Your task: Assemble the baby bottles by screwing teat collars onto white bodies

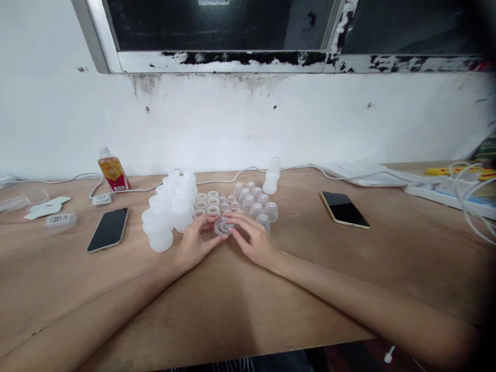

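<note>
Between my two hands is a clear round plastic piece [223,226], held by the fingertips at both sides. My left hand [198,242] grips its left edge, with thumb and fingers curved round it. On the right edge are the thumb and fingers of my right hand [253,242]. Several frosted white bottles [160,238] stand to the left of my hands. Just behind the hands lie rows of white rings [213,195] and small clear nipples [231,198]. Several clear domed caps [270,211] stand behind and beside my right hand.
One capped bottle [272,178] stands near the wall. A phone [108,230] lies at left, another phone [344,209] at right. A drink bottle [113,170] stands at back left. White cables [240,173] run along the table's back, with a power strip [445,198] at far right.
</note>
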Tool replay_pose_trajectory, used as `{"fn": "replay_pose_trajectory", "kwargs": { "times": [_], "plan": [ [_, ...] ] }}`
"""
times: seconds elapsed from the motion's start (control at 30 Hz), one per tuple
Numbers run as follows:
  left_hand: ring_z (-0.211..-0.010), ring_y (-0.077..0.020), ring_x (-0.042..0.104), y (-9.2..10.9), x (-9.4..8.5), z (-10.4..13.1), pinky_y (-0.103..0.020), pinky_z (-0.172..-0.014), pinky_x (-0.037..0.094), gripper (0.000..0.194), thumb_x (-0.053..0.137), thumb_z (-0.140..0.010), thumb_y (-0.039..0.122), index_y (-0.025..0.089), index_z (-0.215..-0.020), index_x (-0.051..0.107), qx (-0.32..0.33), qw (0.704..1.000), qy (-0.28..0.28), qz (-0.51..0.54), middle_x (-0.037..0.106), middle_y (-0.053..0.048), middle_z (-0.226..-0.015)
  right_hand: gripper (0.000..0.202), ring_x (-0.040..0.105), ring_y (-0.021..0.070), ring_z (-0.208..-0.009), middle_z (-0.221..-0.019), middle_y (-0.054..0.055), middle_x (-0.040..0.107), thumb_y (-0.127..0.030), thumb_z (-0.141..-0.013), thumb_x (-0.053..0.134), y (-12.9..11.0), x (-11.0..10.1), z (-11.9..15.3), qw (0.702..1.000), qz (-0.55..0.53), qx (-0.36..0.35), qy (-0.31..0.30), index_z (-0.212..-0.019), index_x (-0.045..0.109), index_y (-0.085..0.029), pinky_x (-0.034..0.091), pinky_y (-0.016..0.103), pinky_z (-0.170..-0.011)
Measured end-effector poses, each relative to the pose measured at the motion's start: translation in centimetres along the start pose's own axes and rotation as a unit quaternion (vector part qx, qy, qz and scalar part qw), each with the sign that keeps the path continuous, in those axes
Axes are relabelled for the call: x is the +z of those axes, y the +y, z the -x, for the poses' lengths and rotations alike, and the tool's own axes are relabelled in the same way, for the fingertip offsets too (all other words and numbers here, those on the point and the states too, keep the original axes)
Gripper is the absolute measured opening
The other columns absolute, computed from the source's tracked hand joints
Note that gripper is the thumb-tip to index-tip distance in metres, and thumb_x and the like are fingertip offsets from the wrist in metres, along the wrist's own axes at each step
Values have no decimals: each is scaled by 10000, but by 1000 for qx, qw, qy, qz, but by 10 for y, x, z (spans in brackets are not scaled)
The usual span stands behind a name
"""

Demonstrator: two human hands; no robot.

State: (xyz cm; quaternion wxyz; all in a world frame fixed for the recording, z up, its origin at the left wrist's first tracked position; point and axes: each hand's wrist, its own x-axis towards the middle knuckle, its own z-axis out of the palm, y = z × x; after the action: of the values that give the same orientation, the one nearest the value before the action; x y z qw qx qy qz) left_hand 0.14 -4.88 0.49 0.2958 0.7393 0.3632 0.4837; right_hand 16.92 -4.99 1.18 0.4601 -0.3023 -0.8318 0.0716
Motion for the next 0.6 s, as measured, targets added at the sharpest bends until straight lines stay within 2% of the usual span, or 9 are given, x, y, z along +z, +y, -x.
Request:
{"fn": "replay_pose_trajectory", "kwargs": {
  "times": [0.13, 0.23, 0.33, 0.4, 0.47, 0.53, 0.6],
  "plan": [
    [-999, -177, 501, 2, -1, 1, -353, -866, 425, 279, 599, -686, 298, 163, -900, 484, 50, 997, 7, -56, 530, -70, -1021, 281, 540, 158, -898, -1041, 82, 544, -243, -784, 449, 2, 3, -1, 992, -66, 103, 6, -1060, 433, -193, 474, 303, -704],
    [-1018, -175, 486, 3, -3, 2, -349, -878, 397, 279, 588, -700, 282, 166, -928, 476, 96, 989, -4, -109, 532, -72, -1041, 213, 573, 119, -630, -788, 33, 598, -295, -804, 414, 6, 8, 0, 972, -147, 176, -40, -976, 478, -187, 471, 246, -542],
    [-1028, -180, 467, 6, -4, 2, -346, -878, 378, 327, 586, -699, 286, 168, -977, 460, 119, 981, -14, -153, 519, -77, -1066, 177, 505, 87, -446, -597, -21, 546, -321, -800, 415, 8, 12, 1, 951, -203, 226, -51, -884, 492, -186, 417, 209, -422],
    [-941, -171, 501, 9, -3, 2, -321, -805, 413, 348, 568, -709, 303, 159, -1001, 446, 97, 980, -4, -171, 526, -76, -1027, 154, 488, 82, -432, -597, -27, 531, -320, -780, 448, 8, 12, 1, 949, -207, 238, -31, -859, 478, -192, 395, 200, -396],
    [-782, -140, 532, 11, -3, 2, -278, -691, 440, 268, 500, -754, 307, 151, -969, 461, 56, 983, -4, -174, 557, -57, -916, 136, 490, 81, -448, -622, -25, 524, -313, -775, 456, 6, 11, 2, 954, -194, 229, -22, -843, 465, -196, 394, 198, -405],
    [-655, -112, 525, 11, -2, 1, -242, -606, 435, 185, 422, -796, 290, 153, -899, 491, 22, 986, -23, -164, 573, -28, -793, 123, 494, 82, -477, -647, -21, 519, -303, -783, 442, 3, 9, 2, 964, -166, 207, -31, -840, 453, -195, 397, 201, -437],
    [-611, -100, 518, 10, -1, 1, -219, -569, 425, 166, 407, -799, 281, 159, -846, 510, 2, 988, -41, -151, 574, -8, -728, 110, 482, 87, -502, -638, -22, 501, -286, -795, 419, 1, 8, 3, 975, -122, 180, -42, -846, 444, -192, 389, 206, -468]
  ]
}}
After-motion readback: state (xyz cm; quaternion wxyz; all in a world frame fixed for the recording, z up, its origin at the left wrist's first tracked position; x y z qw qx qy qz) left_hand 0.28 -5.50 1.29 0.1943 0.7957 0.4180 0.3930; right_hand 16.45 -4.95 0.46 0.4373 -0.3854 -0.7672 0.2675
